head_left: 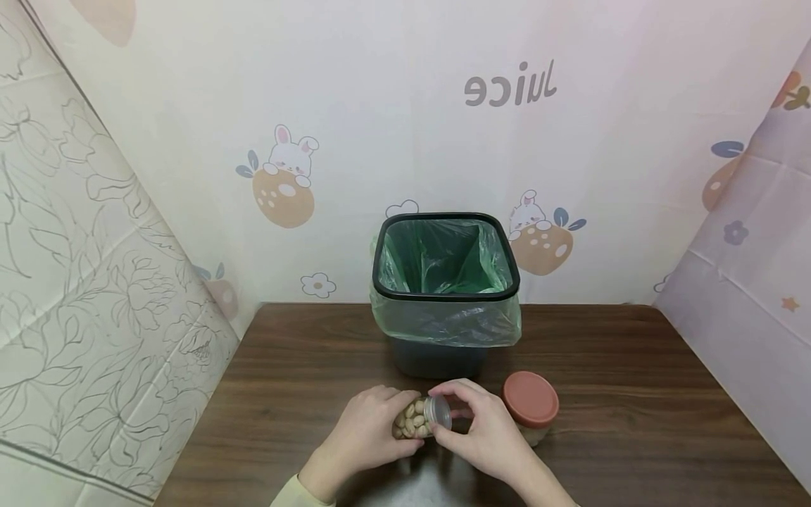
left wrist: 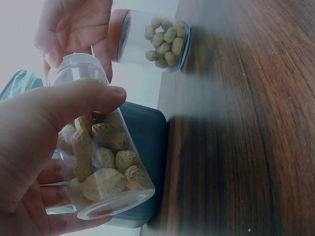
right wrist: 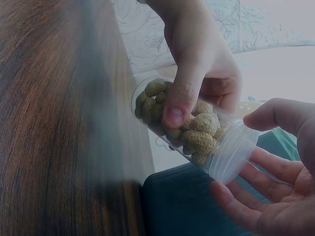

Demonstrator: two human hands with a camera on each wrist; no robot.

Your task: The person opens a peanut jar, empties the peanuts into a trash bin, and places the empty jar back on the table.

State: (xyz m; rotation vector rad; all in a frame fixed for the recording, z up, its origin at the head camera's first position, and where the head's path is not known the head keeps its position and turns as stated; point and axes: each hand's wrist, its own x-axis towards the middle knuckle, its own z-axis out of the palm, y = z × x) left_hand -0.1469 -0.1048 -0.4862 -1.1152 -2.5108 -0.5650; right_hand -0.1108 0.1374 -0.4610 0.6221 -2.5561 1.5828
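My left hand (head_left: 364, 431) grips a clear plastic jar (left wrist: 106, 162) filled with unshelled peanuts, thumb along one side and fingers round the other. The jar lies tilted above the table, its lidded end toward the right. At that end, my right hand (head_left: 486, 431) holds the translucent lid (right wrist: 235, 155) by its edge between thumb and fingers. In the right wrist view the lid sits on the jar's mouth. Just beyond the right hand stands a second jar (left wrist: 155, 42) with a pinkish-red lid (head_left: 531, 399) and several peanuts inside.
Behind the hands, a dark bin (head_left: 443, 359) lined with a green plastic bag (head_left: 450, 324) stands at the back of the brown wooden table (head_left: 304, 352). A printed cloth (head_left: 380, 105) hangs behind it, and more patterned cloth (head_left: 127, 282) covers the left side.
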